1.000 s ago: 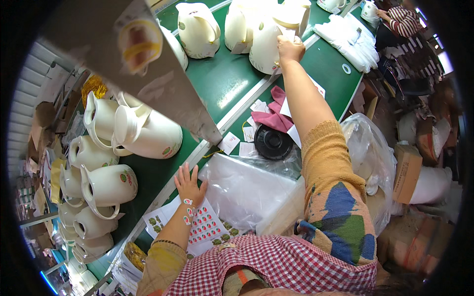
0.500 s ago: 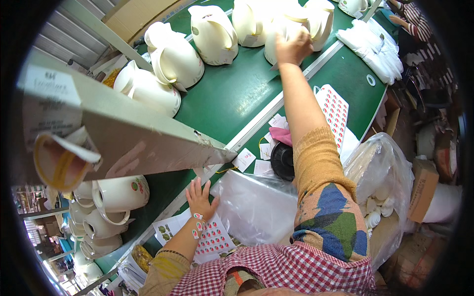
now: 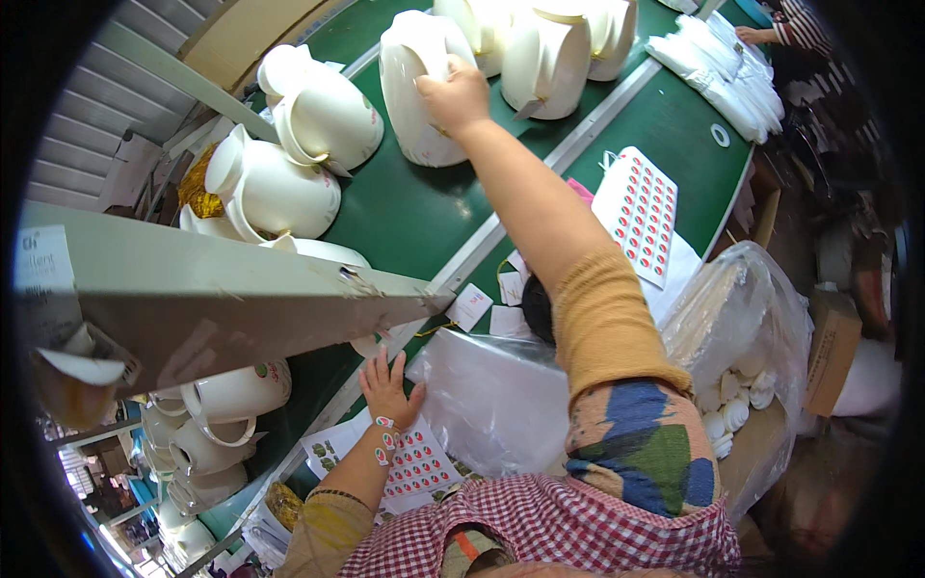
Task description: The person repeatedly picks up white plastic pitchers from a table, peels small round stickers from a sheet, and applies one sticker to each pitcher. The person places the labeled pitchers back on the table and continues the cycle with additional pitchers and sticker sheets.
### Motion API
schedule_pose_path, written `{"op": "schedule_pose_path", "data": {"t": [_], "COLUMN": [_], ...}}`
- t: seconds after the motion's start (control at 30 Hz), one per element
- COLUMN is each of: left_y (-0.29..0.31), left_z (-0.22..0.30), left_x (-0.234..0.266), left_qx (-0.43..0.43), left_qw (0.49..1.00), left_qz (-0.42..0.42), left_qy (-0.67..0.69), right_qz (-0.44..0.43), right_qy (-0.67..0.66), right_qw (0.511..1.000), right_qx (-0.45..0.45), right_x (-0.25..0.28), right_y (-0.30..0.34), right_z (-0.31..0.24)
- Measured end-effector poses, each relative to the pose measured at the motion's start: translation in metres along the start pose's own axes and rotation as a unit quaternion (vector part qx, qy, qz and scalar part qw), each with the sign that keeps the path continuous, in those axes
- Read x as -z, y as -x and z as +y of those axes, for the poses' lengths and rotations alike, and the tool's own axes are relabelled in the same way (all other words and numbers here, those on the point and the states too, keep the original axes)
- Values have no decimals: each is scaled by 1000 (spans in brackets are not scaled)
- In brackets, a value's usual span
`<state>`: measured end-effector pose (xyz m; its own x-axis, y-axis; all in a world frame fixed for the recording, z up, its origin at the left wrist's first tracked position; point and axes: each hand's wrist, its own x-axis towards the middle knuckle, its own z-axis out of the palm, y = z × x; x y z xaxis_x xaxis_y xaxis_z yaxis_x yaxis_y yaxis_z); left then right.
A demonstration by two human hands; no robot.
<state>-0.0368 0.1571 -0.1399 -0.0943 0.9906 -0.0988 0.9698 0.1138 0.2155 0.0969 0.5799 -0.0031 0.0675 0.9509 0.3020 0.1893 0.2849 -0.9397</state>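
My right hand [image 3: 455, 101] reaches far over the green work surface [image 3: 462, 217], fingers closed round the handle of a cream-white jug [image 3: 414, 58]. Whether that jug touches the surface I cannot tell. More jugs of the same kind stand beside it, one [image 3: 549, 72] to the right and one [image 3: 332, 116] to the left. Low in the view, my left hand [image 3: 390, 390] lies with spread fingers by the metal rail, holding nothing. Round red-and-green stickers [image 3: 385, 441] cling to its wrist. Beneath that wrist is a sticker sheet [image 3: 419, 467], next to clear plastic [image 3: 496, 405].
A metal post [image 3: 241, 313] juts in from the left. Another sticker sheet [image 3: 644, 217] lies right of my arm, near white folded bags [image 3: 723, 82]. White parts fill a plastic-lined box [image 3: 732, 409]. Further jugs [image 3: 226, 400] stand behind the post. Another person's hand [image 3: 756, 36] shows at upper right.
My right hand has moved left from one jug to another and now grips its handle. That jug sits slightly lower in view. My left hand has stayed put.
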Motion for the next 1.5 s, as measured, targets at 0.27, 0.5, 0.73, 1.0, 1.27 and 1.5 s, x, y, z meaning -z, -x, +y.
{"op": "schedule_pose_path", "data": {"t": [0.27,0.5,0.73,1.0,1.27,1.5], "left_y": [3,5,9,14,10,10], "left_z": [3,0,-3,-10,-13,-15], "left_x": [1,-2,1,2,6,7], "left_qx": [5,7,4,15,10,7], "left_qw": [1000,1000,1000,999,998,997], "left_qz": [11,15,30,30,7,1], "left_qy": [-2,-8,5,36,56,70], "right_qz": [-23,206,242,-247,-430,-284], "right_qy": [-183,124,233,4,-32,-143], "right_qw": [983,970,941,967,899,933], "right_qx": [-6,16,50,59,-68,-171], "right_x": [229,307,310,90,-117,-174], "right_y": [100,154,200,132,51,38], "right_z": [-85,4,11,-80,-45,-41]}}
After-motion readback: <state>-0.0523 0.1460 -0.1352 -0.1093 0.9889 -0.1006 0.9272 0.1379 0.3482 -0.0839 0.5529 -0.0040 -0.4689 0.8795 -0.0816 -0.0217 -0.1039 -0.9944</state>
